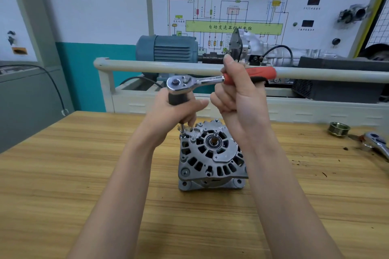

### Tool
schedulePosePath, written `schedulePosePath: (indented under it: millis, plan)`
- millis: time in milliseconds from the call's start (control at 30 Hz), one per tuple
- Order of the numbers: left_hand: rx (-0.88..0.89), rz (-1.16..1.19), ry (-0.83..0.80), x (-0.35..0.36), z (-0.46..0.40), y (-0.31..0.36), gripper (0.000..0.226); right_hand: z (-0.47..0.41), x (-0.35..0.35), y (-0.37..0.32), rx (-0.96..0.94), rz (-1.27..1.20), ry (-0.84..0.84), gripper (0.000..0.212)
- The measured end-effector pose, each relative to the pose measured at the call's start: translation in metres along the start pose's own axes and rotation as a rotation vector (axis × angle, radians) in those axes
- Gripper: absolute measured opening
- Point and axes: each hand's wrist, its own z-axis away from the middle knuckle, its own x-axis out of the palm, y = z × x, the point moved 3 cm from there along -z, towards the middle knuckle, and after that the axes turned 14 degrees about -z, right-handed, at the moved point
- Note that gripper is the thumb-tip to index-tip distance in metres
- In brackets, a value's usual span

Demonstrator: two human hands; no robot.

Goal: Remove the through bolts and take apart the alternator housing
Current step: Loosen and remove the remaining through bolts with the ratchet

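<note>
Wooden bench [63,174], alternator [211,156] at centre: cast metal, probably heavy, rigid. Left hand [174,109] clasping extension; right hand [240,90] wrapped round ratchet [202,82] handle.

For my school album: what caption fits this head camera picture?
Two hands turn a ratchet wrench on an alternator bolt at a wooden table.

You see a silver-grey alternator [211,154] on a yellow-brown wood-grain surface [84,164], a chrome ratchet [189,83] with a red handle and black grip beneath it, a brassy pulley [339,129], a blue-grey motor [168,48] and a teal wall band [84,75].
</note>
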Motion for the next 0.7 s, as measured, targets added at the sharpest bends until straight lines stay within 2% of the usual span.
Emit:
schedulePosePath:
  millis: [67,167,300,367,433,500,600,700]
  plan:
    - [-0.028,-0.02,-0.013,0.004,0.002,0.001,0.038,-0.003,0.001,0.004,0.03,-0.023,0.071,0.028]
    - [-0.06,-0.026,0.091,0.009,0.004,0.004,0.041,-0.001,-0.001,0.004,-0.012,0.004,0.103,0.034]
    - [-0.202,0.036,0.401,0.009,-0.001,0.001,0.033,0.012,0.005,0.005,-0.2,0.182,-0.008,0.037]
    - [-0.24,0.087,0.499,0.01,-0.003,0.002,0.024,0.015,0.01,0.008,-0.273,0.271,-0.036,0.035]
    - [-0.223,0.063,0.46,0.008,-0.003,0.0,0.028,0.015,0.011,0.009,-0.26,0.25,-0.039,0.034]
    - [-0.133,-0.01,0.332,0.004,-0.001,0.0,0.035,0.012,0.008,0.007,-0.189,0.163,0.0,0.037]
    - [0.029,-0.093,0.205,-0.002,0.002,0.007,0.032,0.006,0.002,0.007,-0.076,0.034,0.084,0.033]
    - [0.137,-0.071,0.118,0.002,0.004,0.015,0.032,0.0,0.003,0.01,-0.02,-0.062,0.098,0.028]
